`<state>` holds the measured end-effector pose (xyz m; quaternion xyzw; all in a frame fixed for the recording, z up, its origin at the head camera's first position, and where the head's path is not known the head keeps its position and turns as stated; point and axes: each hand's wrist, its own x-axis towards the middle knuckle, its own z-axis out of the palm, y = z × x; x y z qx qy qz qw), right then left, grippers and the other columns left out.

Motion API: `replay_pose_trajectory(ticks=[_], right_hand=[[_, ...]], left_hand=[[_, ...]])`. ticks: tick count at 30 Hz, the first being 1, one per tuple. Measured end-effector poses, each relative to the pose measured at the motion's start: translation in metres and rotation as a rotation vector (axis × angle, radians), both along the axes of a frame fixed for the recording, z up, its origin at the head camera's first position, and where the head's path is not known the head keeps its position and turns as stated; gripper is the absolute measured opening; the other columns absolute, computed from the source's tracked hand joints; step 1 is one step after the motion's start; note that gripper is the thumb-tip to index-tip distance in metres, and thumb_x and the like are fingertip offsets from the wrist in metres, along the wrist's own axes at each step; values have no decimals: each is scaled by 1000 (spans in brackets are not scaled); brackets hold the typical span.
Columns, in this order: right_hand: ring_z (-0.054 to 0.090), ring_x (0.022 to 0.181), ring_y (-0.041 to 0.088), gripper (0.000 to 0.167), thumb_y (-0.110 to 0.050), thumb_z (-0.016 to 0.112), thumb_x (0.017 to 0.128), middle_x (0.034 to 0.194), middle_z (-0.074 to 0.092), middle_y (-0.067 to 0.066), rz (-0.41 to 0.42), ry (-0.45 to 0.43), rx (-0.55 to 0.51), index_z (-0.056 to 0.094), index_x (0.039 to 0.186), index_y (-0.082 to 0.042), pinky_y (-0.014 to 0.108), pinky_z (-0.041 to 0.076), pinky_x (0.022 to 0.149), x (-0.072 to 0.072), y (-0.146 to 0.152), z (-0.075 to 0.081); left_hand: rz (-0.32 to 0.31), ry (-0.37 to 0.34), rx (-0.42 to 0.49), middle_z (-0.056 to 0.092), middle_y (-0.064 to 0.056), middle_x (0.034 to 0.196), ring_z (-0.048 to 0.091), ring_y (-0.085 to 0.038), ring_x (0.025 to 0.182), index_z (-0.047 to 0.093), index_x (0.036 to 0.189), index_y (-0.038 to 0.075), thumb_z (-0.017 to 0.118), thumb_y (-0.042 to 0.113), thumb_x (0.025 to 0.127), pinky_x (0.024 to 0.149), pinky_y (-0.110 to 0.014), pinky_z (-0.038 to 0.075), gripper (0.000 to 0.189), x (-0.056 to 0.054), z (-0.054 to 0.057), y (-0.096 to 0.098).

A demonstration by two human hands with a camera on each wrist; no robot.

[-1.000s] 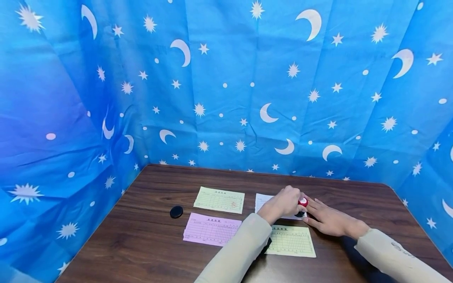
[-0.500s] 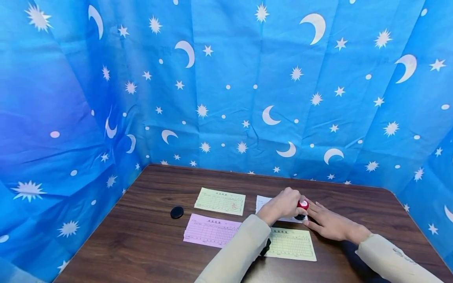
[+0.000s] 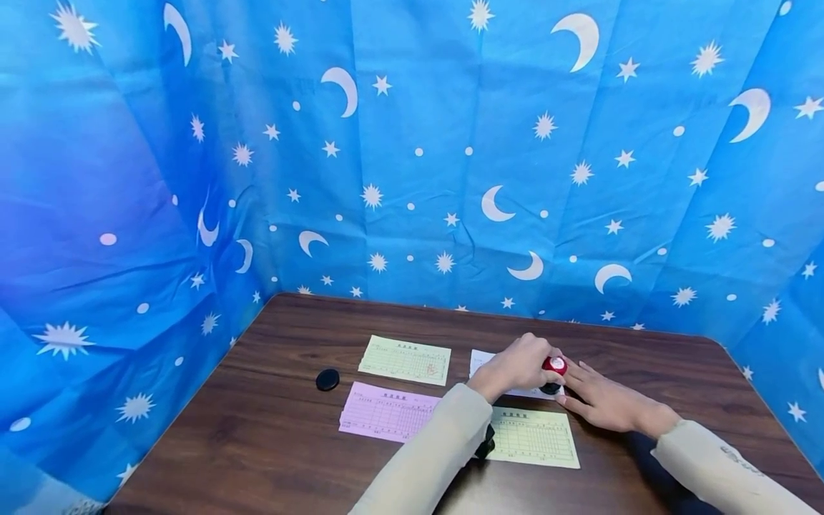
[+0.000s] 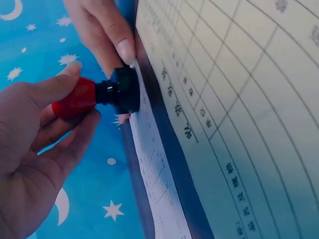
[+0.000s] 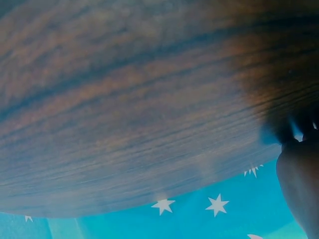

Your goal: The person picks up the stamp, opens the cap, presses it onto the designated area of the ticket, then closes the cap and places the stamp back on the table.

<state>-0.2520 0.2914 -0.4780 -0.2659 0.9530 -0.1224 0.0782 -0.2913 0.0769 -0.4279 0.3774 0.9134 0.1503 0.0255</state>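
Observation:
My left hand (image 3: 518, 366) pinches a stamp (image 3: 555, 365) with a red handle and a black base. The thumb and fingers wrap the red part, and the base meets the right end of a white printed slip (image 3: 478, 360). In the left wrist view, the stamp (image 4: 77, 98) appears upright to the paper; its face is hidden. My right hand (image 3: 608, 402) lies flat with fingers extended, its fingertips by the slip's right edge, close to the stamp. Only part of the right hand (image 5: 300, 181) shows, dark, in the right wrist view.
A yellow-green slip with a red mark (image 3: 404, 359) lies left of the white one. Nearer are a pink slip (image 3: 383, 413), partly under the left sleeve, and another yellow-green slip (image 3: 537, 438). A round black cap (image 3: 327, 379) sits leftmost on the wooden table (image 3: 244, 443).
The head view has shifted slightly. Both hands stay in place around the white slip, with the stamp still held at its right end.

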Motion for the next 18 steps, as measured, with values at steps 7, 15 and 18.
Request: replay_pose_trajectory(ticks=[7,15,18], right_hand=[[28,159,45,76,-59,45,108,172,30,20,-13,-31,7,38,162,-8,65,23,126,0,0,0],[26,160,42,73,-55,46,108,174,27,17,7,-14,-17,32,165,-12,65,20,126,-1,1,2],[26,160,42,73,-55,47,108,174,27,16,8,-6,-24,31,165,-11,66,20,126,-1,1,0]], left_hand=[[6,-36,75,77,3,110,61,0,83,74,130,16,76,34,97,75,-8,51,38,3,21,-14],[-16,-32,88,78,1,110,63,-2,83,75,127,14,79,30,95,79,-8,53,35,11,43,-33],[-4,-43,92,78,1,113,65,-3,88,74,129,15,81,32,94,81,-9,54,40,18,46,-40]])
